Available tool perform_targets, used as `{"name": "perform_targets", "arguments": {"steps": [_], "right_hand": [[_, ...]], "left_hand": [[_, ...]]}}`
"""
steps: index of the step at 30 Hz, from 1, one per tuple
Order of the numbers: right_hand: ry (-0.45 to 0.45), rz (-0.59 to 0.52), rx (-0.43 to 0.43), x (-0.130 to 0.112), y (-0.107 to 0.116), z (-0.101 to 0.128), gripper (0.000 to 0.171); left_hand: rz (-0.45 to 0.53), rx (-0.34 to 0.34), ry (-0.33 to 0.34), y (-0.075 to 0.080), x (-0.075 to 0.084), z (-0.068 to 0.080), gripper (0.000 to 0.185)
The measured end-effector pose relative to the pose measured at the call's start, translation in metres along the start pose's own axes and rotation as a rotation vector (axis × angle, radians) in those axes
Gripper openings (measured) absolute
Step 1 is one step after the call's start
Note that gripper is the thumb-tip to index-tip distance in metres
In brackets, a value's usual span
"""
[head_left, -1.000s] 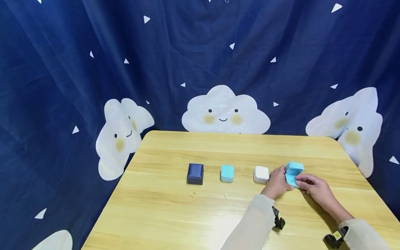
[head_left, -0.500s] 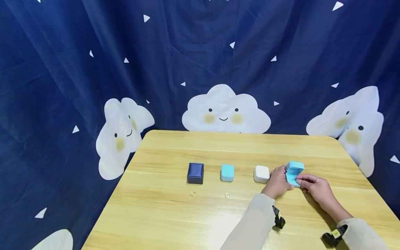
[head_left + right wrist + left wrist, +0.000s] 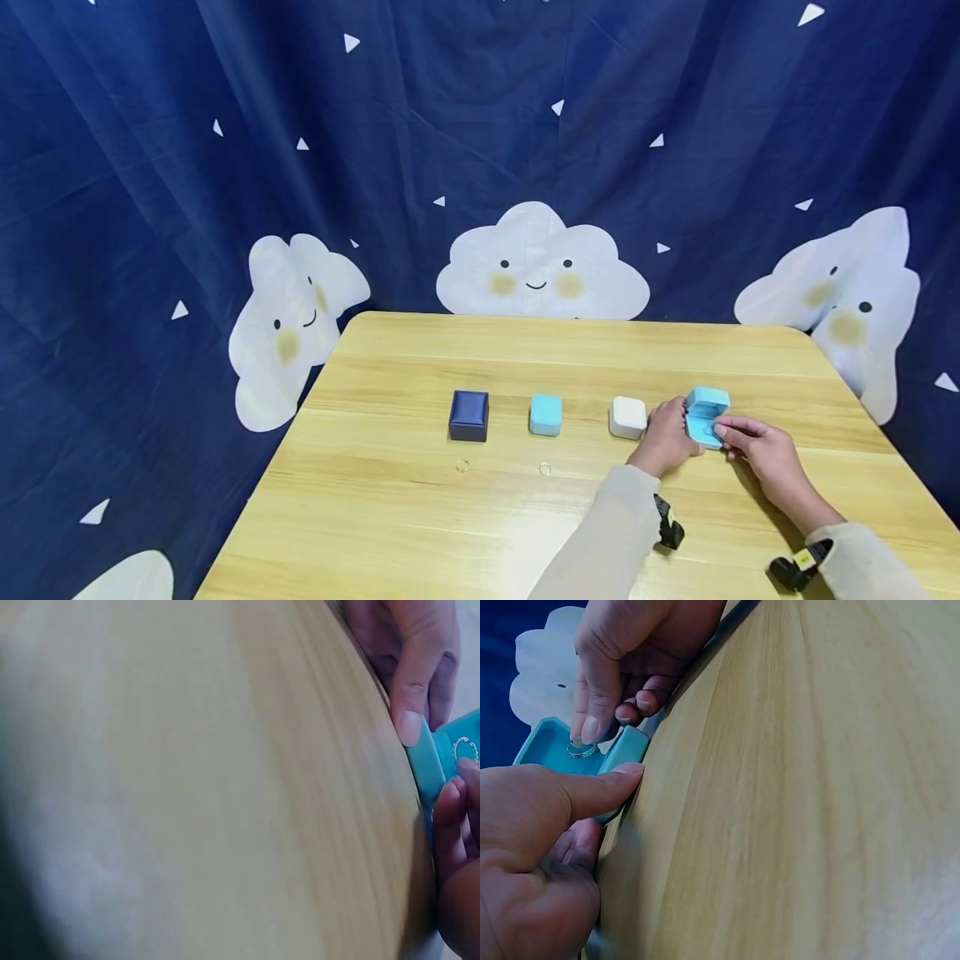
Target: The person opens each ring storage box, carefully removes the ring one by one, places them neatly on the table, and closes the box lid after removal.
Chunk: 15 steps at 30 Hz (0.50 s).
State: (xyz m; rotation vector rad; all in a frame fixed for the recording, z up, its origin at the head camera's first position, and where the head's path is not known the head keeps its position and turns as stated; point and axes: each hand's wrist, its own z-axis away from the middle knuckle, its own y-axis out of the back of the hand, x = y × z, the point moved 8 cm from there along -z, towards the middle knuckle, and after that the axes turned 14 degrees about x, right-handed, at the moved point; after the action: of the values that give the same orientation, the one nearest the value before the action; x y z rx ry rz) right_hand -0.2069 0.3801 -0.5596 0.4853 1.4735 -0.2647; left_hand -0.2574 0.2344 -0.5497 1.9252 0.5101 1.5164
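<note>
L hand (image 3: pixel 663 442) grips the open teal ring box (image 3: pixel 703 417) from its left side, thumb (image 3: pixel 600 791) along the front wall, box sitting on the bench (image 3: pixel 480 533). R hand (image 3: pixel 757 450) pinches a silver ring (image 3: pixel 580 750) w/ fingertips, ring already at the box's insert. Imo: keep the L hand's grip firm so the box doesn't slide, push ring straight down into the slot, don't twist. Lid is up just behind the R fingers; avoid knocking it shut. White box (image 3: pixel 627 417) just left of L hand, stay off it.
</note>
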Motion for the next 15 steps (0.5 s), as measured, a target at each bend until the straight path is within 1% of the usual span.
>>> {"name": "perform_targets", "arguments": {"steps": [2,4,10,15], "right_hand": [[-0.031,-0.069,-0.007,0.0016,0.0009,-0.0010,0.009],[-0.042,-0.085,-0.014,0.0019,0.0013,-0.0016,0.009],[-0.063,-0.074,-0.022,0.0034,0.0032,0.0005,0.010],[-0.094,-0.030,-0.026,0.0018,0.0044,0.0069,0.010]], "left_hand": [[-0.008,0.003,-0.001,-0.0001,0.0002,-0.0002,0.074],[-0.016,0.006,-0.001,-0.0001,0.0000,-0.0005,0.075],[-0.014,0.012,-0.007,0.0000,0.0007,-0.0002,0.075],[0.004,0.012,-0.001,0.0011,0.0010,0.0004,0.075]]}}
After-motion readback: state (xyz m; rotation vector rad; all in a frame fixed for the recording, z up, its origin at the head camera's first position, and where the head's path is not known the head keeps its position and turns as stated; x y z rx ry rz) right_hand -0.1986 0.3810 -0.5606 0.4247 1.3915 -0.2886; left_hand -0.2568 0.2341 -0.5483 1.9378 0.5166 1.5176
